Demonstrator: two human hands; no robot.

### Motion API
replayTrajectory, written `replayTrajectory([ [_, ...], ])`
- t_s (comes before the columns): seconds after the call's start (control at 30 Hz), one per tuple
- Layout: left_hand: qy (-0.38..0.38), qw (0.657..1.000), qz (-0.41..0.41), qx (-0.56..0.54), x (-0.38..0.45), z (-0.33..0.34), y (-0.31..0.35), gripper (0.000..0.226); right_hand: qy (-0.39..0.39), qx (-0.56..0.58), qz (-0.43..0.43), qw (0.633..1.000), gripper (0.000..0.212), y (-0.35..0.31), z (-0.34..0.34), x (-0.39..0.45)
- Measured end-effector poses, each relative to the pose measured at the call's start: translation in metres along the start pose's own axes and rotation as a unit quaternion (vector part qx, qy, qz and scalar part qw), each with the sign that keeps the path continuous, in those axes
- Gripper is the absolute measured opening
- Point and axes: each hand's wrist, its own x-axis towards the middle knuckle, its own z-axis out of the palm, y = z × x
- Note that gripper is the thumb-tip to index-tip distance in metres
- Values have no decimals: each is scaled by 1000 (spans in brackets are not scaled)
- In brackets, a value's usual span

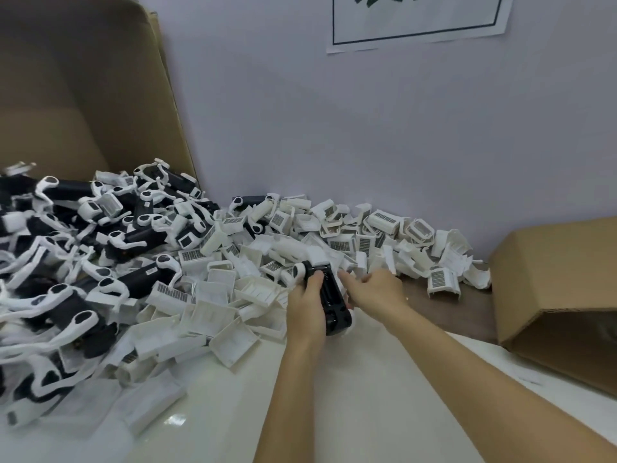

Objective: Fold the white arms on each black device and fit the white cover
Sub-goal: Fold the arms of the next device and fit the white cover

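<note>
Gripping black device w/ both hands; labels unreadable.

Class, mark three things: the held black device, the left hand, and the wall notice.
black device (334, 300), head view, its dark body
left hand (305, 307), head view, its back
wall notice (417, 21), head view, white sheet

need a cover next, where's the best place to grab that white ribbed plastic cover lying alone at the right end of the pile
Probably pinch the white ribbed plastic cover across its two side walls from above. It lies apart from the heap, barcode label up, open edge down on the brown tabletop, so both walls look reachable.
</note>
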Motion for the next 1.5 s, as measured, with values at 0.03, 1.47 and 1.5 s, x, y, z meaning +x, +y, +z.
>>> replayTrajectory([
  [0.03, 1, 1000, 3, 9, 0, 0, 0, 22, -7, 2, 14, 1000, 44, -3, 5, 6],
  [1.47, -200, 977, 79, -6, -59, 73, -48, 27, 222, 158, -155, 949, 34, 96, -69, -79],
  [1.5, -202, 976, 85, -3, -58, 74, -48, 27, 230, 166, -161, 945, 39, 94, -70, -80],
])
